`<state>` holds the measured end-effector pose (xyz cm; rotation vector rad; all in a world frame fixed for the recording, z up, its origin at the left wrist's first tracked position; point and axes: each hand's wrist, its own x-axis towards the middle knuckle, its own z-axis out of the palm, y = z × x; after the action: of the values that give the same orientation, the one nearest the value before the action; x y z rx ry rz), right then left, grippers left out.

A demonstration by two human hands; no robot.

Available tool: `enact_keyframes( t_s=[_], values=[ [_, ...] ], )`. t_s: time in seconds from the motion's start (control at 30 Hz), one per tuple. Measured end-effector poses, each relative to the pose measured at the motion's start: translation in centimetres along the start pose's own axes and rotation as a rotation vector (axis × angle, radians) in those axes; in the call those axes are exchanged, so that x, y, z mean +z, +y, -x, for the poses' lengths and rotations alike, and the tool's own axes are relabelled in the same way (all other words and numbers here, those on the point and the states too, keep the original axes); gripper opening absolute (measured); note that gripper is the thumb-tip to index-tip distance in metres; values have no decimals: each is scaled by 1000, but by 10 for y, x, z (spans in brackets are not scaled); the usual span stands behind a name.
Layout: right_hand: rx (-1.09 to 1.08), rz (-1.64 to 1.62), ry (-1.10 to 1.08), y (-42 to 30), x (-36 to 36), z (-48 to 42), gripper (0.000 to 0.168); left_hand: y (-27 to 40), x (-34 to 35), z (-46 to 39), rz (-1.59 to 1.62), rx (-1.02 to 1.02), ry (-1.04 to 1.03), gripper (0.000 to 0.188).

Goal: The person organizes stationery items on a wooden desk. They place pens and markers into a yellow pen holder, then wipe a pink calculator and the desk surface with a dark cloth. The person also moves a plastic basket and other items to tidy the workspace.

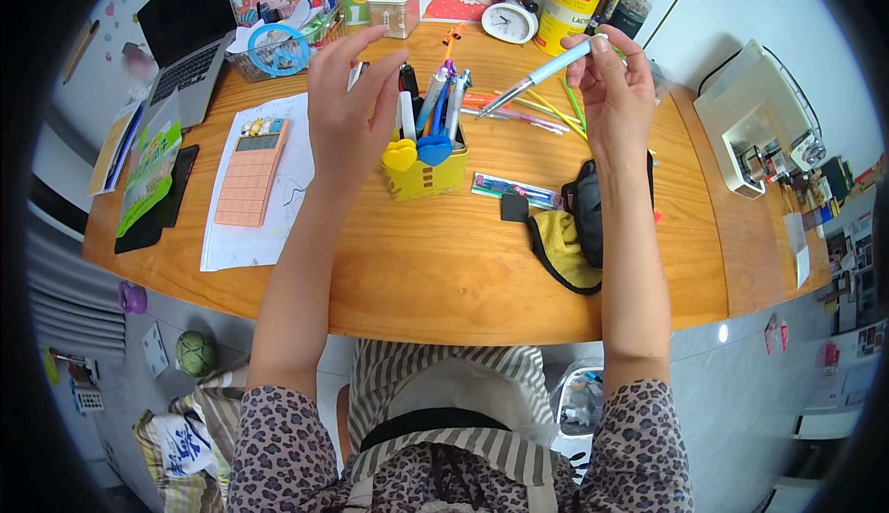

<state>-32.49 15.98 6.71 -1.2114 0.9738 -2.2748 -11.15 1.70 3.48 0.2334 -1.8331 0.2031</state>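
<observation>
My right hand [615, 96] pinches a light-blue pen [552, 70] by its upper end, its clear tip slanting down to the left above the table. Fingers apart and holding nothing, my left hand [354, 103] is raised just left of a yellow pen holder [430, 178]. Several pens and markers stand upright in that holder. A yellow heart [399, 155] and a blue heart [435, 150] sit at its front rim. Behind the held pen, loose pens, among them a pink one [531, 120], lie on the wood.
A pink calculator [251, 179] rests on paper [229, 252] at left, near a laptop [187, 75]. A black-and-yellow cloth pouch [566, 249] lies under my right forearm, beside a flat pen pack [514, 189]. An alarm clock [510, 21] and yellow can [566, 13] stand at the back.
</observation>
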Motion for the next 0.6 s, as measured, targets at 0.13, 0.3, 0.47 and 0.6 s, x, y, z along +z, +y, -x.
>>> enact_keyframes(
  t_s=[0.13, 0.3, 0.47, 0.6],
  values=[
    [1, 1, -7, 1, -1, 0, 21, 0, 0, 0, -6, 3, -1, 29],
    [-35, 52, 9, 4, 0, 2, 22, 1, 0, 0, 2, 6, 7, 30],
    [-102, 239, -107, 4, 17, 3, 28, 1, 2, 0, 9, 8, 8, 30],
    [-186, 344, -225, 17, 34, -3, 26, 1, 1, -1, 19, 6, 6, 31]
  ],
)
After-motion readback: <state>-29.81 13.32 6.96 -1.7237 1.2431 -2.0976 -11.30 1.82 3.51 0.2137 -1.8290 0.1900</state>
